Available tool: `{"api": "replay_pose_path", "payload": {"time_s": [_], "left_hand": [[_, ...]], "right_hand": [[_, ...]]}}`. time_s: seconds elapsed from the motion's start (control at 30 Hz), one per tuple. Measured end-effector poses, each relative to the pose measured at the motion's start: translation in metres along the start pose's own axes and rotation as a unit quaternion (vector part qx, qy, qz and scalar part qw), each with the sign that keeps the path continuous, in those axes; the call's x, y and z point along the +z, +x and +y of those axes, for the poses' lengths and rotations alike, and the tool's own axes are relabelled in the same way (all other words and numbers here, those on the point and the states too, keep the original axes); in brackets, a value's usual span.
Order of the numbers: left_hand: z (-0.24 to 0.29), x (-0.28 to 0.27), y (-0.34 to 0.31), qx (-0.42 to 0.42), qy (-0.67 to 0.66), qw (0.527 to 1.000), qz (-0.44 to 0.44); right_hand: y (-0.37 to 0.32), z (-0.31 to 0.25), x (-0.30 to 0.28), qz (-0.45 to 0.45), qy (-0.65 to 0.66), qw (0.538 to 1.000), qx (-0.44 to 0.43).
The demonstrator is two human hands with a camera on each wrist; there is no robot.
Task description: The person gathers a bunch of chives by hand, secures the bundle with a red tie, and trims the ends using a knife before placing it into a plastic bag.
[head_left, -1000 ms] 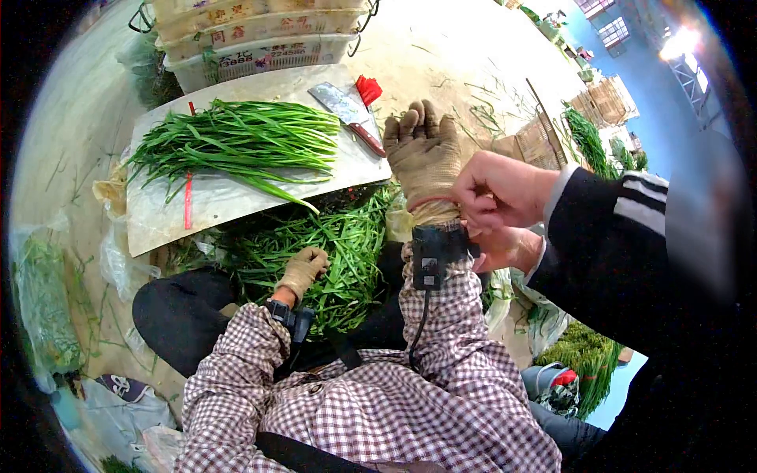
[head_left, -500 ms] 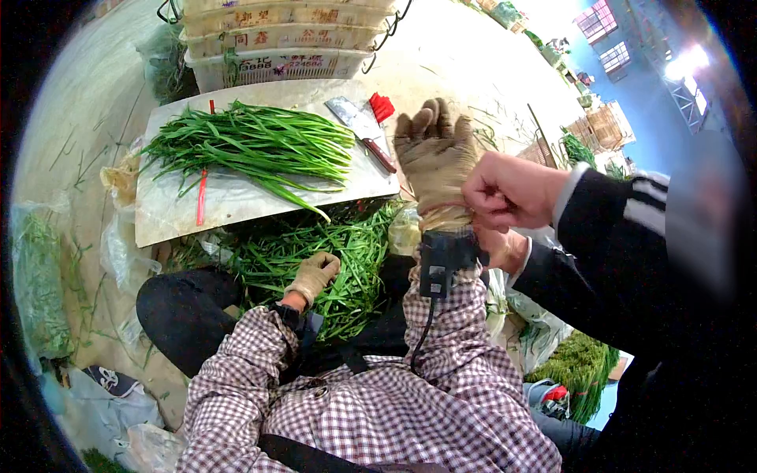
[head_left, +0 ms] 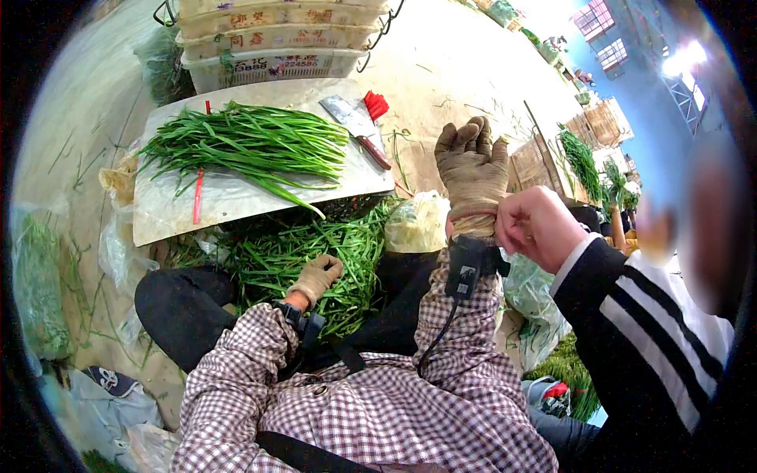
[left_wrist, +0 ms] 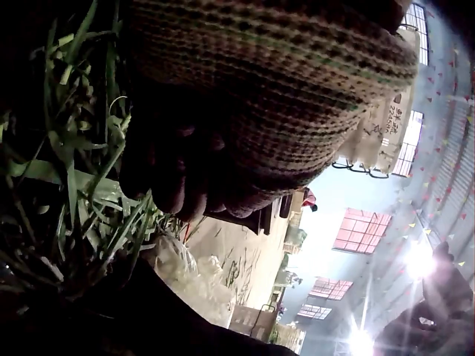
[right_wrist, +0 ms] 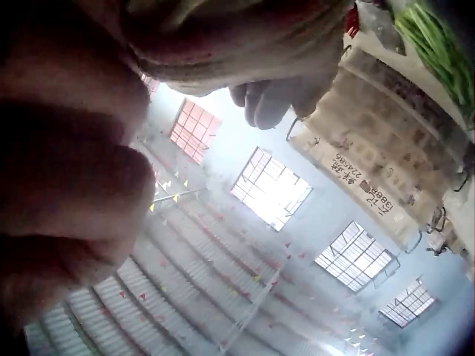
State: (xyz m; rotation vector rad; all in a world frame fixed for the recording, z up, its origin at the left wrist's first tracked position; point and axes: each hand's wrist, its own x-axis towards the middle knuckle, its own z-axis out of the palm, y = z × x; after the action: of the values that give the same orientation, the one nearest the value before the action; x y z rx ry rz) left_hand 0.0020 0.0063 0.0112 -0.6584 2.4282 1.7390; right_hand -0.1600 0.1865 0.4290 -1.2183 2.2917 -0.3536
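My gloved left hand (head_left: 317, 280) rests over loose green leaves (head_left: 347, 246) between the legs, its fingers loosely curled; the left wrist view has the glove (left_wrist: 274, 89) close up beside the leaves. Raised and palm up, my gloved right hand (head_left: 475, 169) holds nothing, and its fingers are slightly bent. Another person's bare hand (head_left: 540, 229) touches the cuff at my right wrist. To the left, long green stalks (head_left: 252, 146) lie on a pale board (head_left: 162, 213) across a red strip (head_left: 199, 197). A cleaver (head_left: 355, 130) lies by the board's right end, near red material (head_left: 376, 105).
Stacked crates (head_left: 276, 67) stand behind the board. A filled plastic bag (head_left: 418, 222) sits between the leaves and my right forearm. The other person's striped sleeve (head_left: 654, 323) fills the right side. More greens (head_left: 564, 370) lie at lower right, with bagged greens (head_left: 43, 292) at far left.
My right hand has moved to the right and slightly down, uncovering more of the plastic bag. The other person's sleeve has shifted, and their second hand has gone from clear view. My left hand stays nearly still.
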Motion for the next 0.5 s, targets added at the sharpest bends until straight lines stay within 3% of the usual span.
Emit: {"api": "replay_pose_path", "payload": {"time_s": [0.03,0.17,0.27,0.37,0.47,0.5], "left_hand": [[0.002,-0.001,-0.001,-0.020,-0.006,1.000,-0.017],[0.000,0.003,0.000,-0.007,-0.009,1.000,-0.019],[0.000,0.002,-0.001,-0.004,-0.008,1.000,-0.023],[0.001,0.000,-0.002,0.001,-0.008,1.000,-0.026],[0.003,-0.003,-0.004,0.010,-0.007,0.999,-0.037],[0.004,-0.004,-0.006,0.016,-0.004,0.999,-0.033]], "right_hand": [[0.002,0.006,0.001,-0.015,0.161,0.983,0.087],[-0.001,0.016,0.002,-0.006,0.333,0.930,0.154],[0.003,0.025,0.005,-0.008,0.344,0.931,0.119],[0.006,0.020,0.004,-0.037,0.338,0.927,0.157],[0.007,0.021,0.006,-0.040,0.271,0.953,0.129],[0.007,0.035,0.007,-0.039,0.411,0.892,0.184]]}}
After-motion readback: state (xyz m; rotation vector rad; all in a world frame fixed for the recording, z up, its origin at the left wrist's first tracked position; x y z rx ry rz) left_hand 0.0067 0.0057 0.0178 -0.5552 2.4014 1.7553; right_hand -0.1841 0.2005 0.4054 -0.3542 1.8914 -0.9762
